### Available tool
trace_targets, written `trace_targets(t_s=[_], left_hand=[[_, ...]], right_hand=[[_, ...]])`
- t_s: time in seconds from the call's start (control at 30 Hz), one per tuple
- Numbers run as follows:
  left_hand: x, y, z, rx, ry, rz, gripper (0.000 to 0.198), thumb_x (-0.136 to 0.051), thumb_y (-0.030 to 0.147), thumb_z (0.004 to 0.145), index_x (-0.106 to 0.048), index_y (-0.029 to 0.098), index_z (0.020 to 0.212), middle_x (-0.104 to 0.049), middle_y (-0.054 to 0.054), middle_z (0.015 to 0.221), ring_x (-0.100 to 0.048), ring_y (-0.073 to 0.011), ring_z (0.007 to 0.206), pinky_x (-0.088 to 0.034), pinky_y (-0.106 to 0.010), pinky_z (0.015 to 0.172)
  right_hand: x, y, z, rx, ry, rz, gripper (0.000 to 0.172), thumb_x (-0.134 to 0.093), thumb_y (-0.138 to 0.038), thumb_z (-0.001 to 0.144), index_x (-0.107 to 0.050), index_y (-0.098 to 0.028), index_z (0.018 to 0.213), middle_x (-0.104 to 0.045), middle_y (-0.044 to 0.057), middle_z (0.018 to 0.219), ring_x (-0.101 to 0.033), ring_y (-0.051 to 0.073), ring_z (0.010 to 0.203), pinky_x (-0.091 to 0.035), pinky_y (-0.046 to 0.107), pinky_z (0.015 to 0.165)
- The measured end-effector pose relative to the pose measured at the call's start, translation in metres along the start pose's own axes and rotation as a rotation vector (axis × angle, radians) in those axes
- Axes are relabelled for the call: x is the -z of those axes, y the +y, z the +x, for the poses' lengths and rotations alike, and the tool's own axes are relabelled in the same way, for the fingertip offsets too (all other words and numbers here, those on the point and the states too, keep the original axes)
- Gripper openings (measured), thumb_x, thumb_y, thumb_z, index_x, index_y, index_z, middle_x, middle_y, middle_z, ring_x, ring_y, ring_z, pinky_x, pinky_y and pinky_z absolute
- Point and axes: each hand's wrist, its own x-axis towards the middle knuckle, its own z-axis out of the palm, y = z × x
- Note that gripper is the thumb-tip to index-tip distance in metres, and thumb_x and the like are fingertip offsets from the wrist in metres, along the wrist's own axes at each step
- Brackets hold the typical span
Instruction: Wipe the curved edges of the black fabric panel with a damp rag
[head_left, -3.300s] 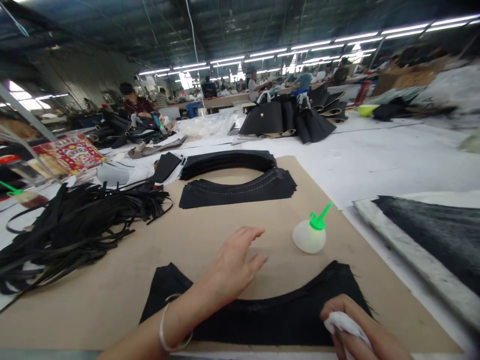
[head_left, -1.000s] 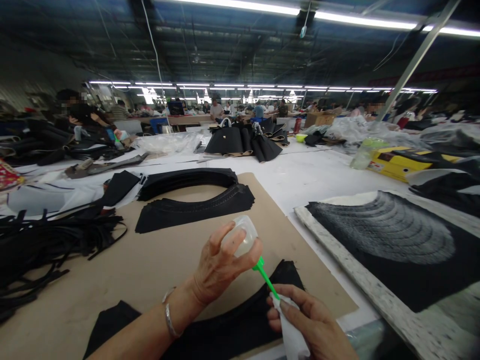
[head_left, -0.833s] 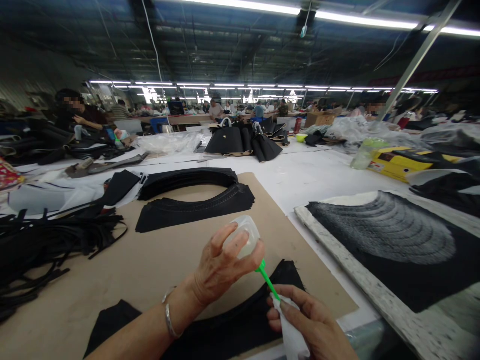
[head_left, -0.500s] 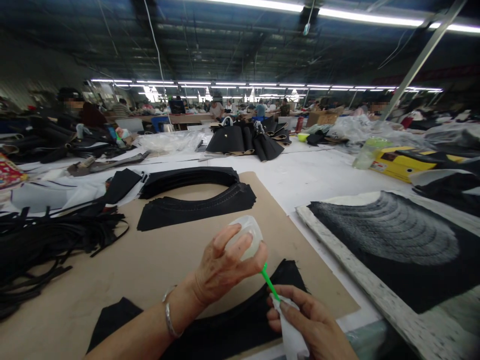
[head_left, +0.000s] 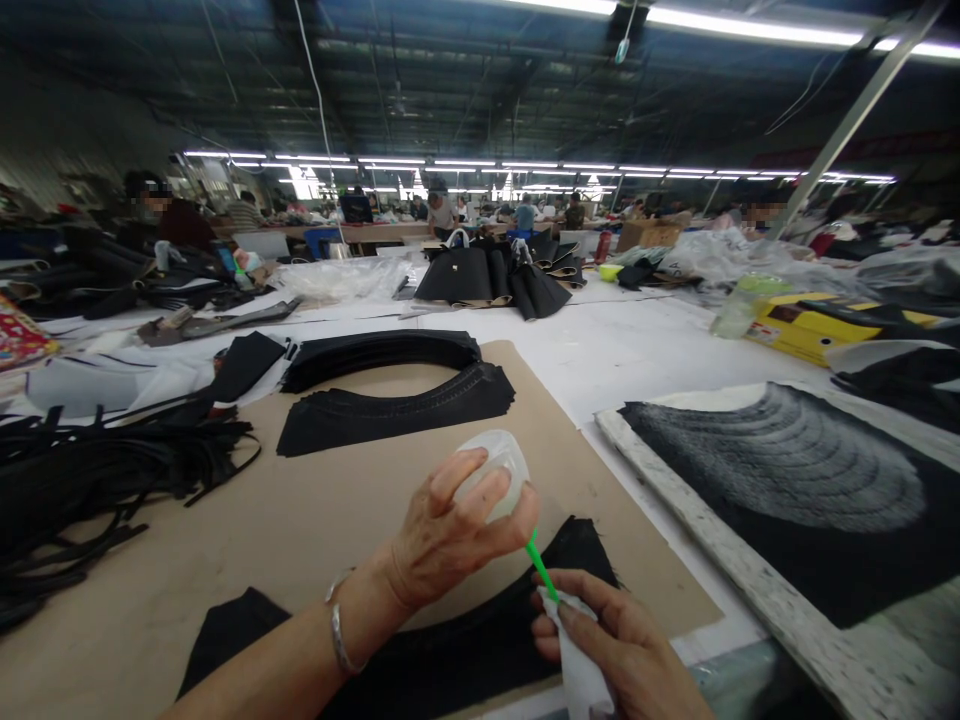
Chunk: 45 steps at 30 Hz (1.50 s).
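Note:
My left hand (head_left: pixel 457 525) is wrapped round a translucent white squeeze bottle (head_left: pixel 491 465), tilted so that its green nozzle (head_left: pixel 541 568) points down to the right. In my right hand (head_left: pixel 607 630) a white cloth or tissue (head_left: pixel 583 660) is pinched around the nozzle's tip. Beneath both hands lies a curved black piece (head_left: pixel 465 660) on brown board (head_left: pixel 360 500), partly covered by my left forearm. Farther off on the same board sit a stack of curved black pieces (head_left: pixel 382 355) and a second black curved piece with a stitched-looking line (head_left: pixel 405 405).
Bundled black strips (head_left: pixel 112 480) lie at the left. On the right, a speckled slab (head_left: pixel 697 530) carries a black sheet (head_left: pixel 795 480) with pale curved marks. Behind it are a yellow box (head_left: pixel 817 325) and a lidded plastic container (head_left: pixel 742 305). Black rolled pieces (head_left: pixel 487 275) stand farther back.
The view has shifted slightly. Both hands keep their hold on the bottle and the white cloth, with almost no movement.

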Motion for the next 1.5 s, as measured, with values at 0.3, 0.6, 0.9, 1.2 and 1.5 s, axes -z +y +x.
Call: trace_targets(t_s=[0.3,0.6,0.9,1.2,1.5], left_hand=[[0.001,0.0,-0.001,-0.009,0.005,-0.007,0.041,-0.08,0.009,0.071,-0.067,0.03,0.103,-0.043,-0.002,0.114,-0.044,-0.0211,0.117,-0.049,-0.031,0.101],[-0.002,-0.001,-0.005,0.015,-0.015,-0.029,0.037,-0.076,0.008,0.076,-0.066,0.028,0.105,-0.043,-0.004,0.114,-0.042,-0.0224,0.119,-0.05,-0.033,0.101],[-0.017,0.001,-0.026,0.695,-0.382,-0.489,0.057,-0.07,0.006,0.07,-0.056,0.023,0.123,-0.051,-0.008,0.12,-0.05,-0.026,0.112,-0.047,-0.047,0.099],[-0.046,-0.024,-0.065,1.112,-0.496,-0.572,0.049,-0.074,0.027,0.072,-0.057,0.018,0.117,-0.066,-0.007,0.108,-0.064,-0.0249,0.097,-0.052,-0.04,0.085],[-0.03,-0.001,-0.07,1.055,-0.374,-0.376,0.047,-0.069,0.028,0.077,-0.054,0.017,0.12,-0.058,-0.011,0.118,-0.052,-0.0312,0.115,-0.041,-0.052,0.101]], right_hand=[[-0.002,-0.001,0.0,-0.016,-0.001,0.007,0.054,-0.081,-0.059,0.062,-0.07,-0.018,0.096,-0.069,0.006,0.084,-0.068,0.021,0.077,-0.054,0.035,0.077],[0.0,0.001,0.002,-0.023,-0.029,-0.016,0.054,-0.079,-0.06,0.063,-0.069,-0.018,0.096,-0.069,0.005,0.081,-0.066,0.018,0.071,-0.053,0.03,0.07],[-0.002,0.003,0.002,-0.031,-0.138,-0.056,0.054,-0.071,-0.067,0.071,-0.058,-0.02,0.092,-0.061,-0.002,0.062,-0.051,0.008,0.044,-0.035,0.018,0.045],[0.032,-0.009,0.001,-0.049,0.023,-0.207,0.051,-0.069,-0.067,0.072,-0.062,-0.023,0.097,-0.049,-0.006,0.052,-0.042,0.01,0.044,-0.027,0.022,0.044],[0.08,-0.029,0.037,0.367,0.339,-0.829,0.037,-0.057,-0.058,0.078,-0.064,-0.024,0.091,-0.068,0.004,0.085,-0.062,0.026,0.085,-0.044,0.033,0.076]])
